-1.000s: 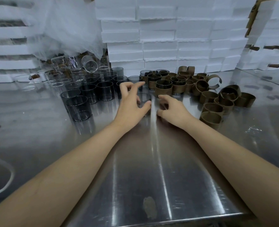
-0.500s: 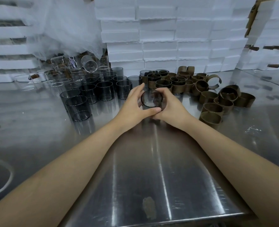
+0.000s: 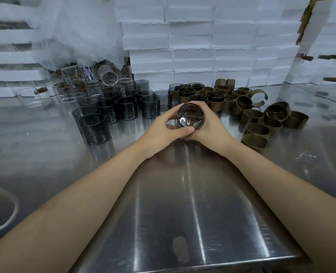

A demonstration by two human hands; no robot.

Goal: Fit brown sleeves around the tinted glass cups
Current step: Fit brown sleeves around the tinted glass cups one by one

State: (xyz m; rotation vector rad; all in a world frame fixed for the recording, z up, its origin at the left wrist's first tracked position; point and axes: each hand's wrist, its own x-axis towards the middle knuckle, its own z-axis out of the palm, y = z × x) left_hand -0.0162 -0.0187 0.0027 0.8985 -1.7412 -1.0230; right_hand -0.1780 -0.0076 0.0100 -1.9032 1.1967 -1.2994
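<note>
Head view: the left hand [image 3: 161, 130] and the right hand [image 3: 212, 128] meet at mid-table and both grip one tinted glass cup [image 3: 190, 117], which sits directly between them, so neither hand is nearer. The left fingers curl round the cup's left wall with the thumb across its near lower edge. The right fingers wrap the right wall and far side. No finger is straight and neither hand holds anything else. The cup is tipped over: its long axis points back toward the camera and slightly up, so a round end faces the viewer. It is hard to tell whether that end is the base or the mouth. A brown sleeve [image 3: 202, 121] shows as a thin band at the cup's right edge, with the rest hidden under the right hand, so how far on it sits cannot be read. Whether the cup touches the steel table [image 3: 182, 203] cannot be told either. Bare tinted cups [image 3: 127, 107] stand upright just left of and behind the left hand. Loose sleeves [image 3: 255, 131] lie to the right, near the right hand. Sleeved cups [image 3: 194, 95] stand close behind the hands, with clear glasses [image 3: 108, 75] back left and white foam boxes [image 3: 192, 46] stacked behind. Judgement: any final seating push would run along that camera-facing axis, and set-down probably goes to the sleeved group behind, after tipping the cup upright.
</note>
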